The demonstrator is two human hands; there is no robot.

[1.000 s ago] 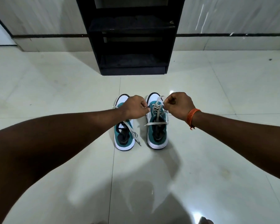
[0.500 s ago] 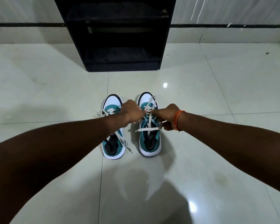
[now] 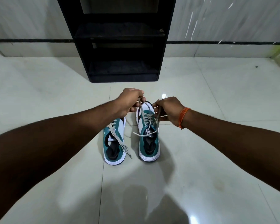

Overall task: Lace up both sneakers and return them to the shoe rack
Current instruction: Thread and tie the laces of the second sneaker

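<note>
Two teal-and-white sneakers stand side by side on the floor, toes pointing away from me. The right sneaker (image 3: 148, 143) is partly laced with a grey lace (image 3: 148, 118). My left hand (image 3: 130, 101) pinches one lace end, raised above the toe. My right hand (image 3: 170, 109), with an orange thread on the wrist, pinches the other end beside the shoe. The left sneaker (image 3: 114, 146) has its lace lying loose over the tongue and onto the floor; my left forearm hides its toe. The black shoe rack (image 3: 120, 41) stands against the wall beyond the shoes.
Glossy white floor tiles (image 3: 217, 94) surround the shoes, with my shadow on them in the foreground. The rack's lower shelves look bare. A grey wall with a dark stripe runs behind the rack.
Both hands have lifted and drawn apart, pulling the right sneaker's lace ends up and outward. The camera view tilted up, showing more of the rack.
</note>
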